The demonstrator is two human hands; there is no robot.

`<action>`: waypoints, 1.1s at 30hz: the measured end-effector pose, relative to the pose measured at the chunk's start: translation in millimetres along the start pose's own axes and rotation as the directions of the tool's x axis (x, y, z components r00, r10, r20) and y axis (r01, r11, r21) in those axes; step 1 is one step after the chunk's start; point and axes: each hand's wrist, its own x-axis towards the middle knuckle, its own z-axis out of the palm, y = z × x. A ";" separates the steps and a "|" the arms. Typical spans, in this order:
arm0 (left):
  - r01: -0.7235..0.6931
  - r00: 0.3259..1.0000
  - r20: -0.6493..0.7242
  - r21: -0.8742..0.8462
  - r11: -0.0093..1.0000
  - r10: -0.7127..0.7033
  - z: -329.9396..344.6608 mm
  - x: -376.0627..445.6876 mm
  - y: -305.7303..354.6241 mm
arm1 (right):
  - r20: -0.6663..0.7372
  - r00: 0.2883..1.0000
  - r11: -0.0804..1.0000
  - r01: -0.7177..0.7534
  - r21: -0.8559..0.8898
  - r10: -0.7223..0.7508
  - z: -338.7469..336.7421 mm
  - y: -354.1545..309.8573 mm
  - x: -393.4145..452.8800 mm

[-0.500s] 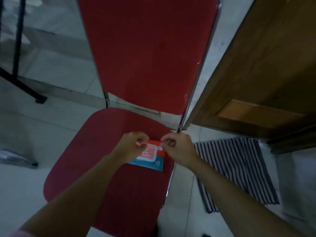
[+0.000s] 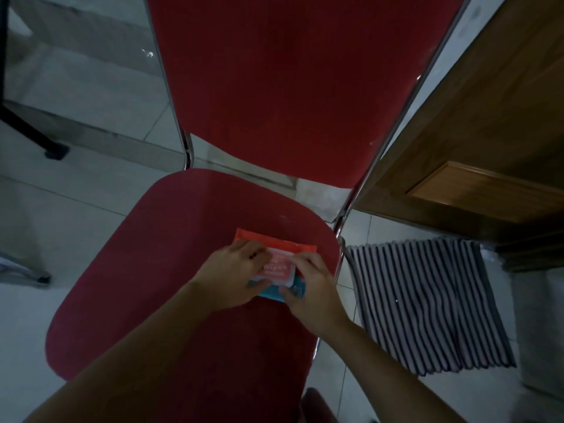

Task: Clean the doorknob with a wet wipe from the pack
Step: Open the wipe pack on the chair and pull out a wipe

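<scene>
Head view, wipe pack (image 2: 279, 267) on chair (image 2: 183, 239), left hand (image 2: 232, 276), right hand (image 2: 314, 285) fingers (image 2: 305, 260) gripping it

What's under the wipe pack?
The red chair seat; the wipe pack appears to lie on it. The left hand and right hand hold its sides, hiding the flap's edges.

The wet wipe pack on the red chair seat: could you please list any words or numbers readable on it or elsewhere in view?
Orange and blue wet wipe pack, label: white lettering, possibly "wipes", too blurred to confirm.
Same pack, blue corner: small white marks, too blurred to read.
Red padded chair, striped cloth, wooden door: no text visible.
</scene>
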 end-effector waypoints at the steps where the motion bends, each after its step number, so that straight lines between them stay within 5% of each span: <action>1: -0.053 0.999 -0.002 0.043 0.998 0.053 0.9 -0.7 -2.7 | 0.003 1.000 1.000 0.001 -0.006 -0.001 0.3 0.3 0.1; 5: -0.175 0.982 -0.023 0.272 0.946 0.188 6.6 0.4 -4.3 | -0.008 1.000 1.000 -0.010 -0.007 0.009 -2.8 1.6 4.9; 8: -0.078 0.991 -0.100 0.150 0.986 0.094 12.4 4.3 -0.5 | -0.023 1.000 1.000 -0.018 0.010 0.018 -4.7 3.9 6.7; 11: 0.200 0.953 -0.187 -0.201 0.959 -0.238 0.7 15.5 9.7 | -0.037 0.998 0.996 -0.038 0.075 0.041 -5.9 6.3 5.7; 13: 0.405 0.825 -0.162 -0.499 0.766 -0.542 -6.3 21.7 12.1 | -0.056 0.997 0.995 -0.055 0.087 0.060 -5.2 7.2 5.3; 16: 0.410 0.700 -0.273 -0.602 0.685 -0.660 -7.1 25.5 13.6 | -0.053 0.998 0.999 -0.039 0.030 0.041 -3.1 8.8 6.3; 28: 0.327 0.885 -0.168 -0.439 0.837 -0.434 40.6 1.4 25.0 | -0.004 0.998 0.997 -0.055 0.049 0.056 -2.0 10.2 6.8; 33: 0.418 0.871 -0.082 -0.397 0.817 -0.485 34.5 6.5 27.5 | -0.012 0.999 0.998 -0.047 0.042 0.047 -1.1 10.8 5.6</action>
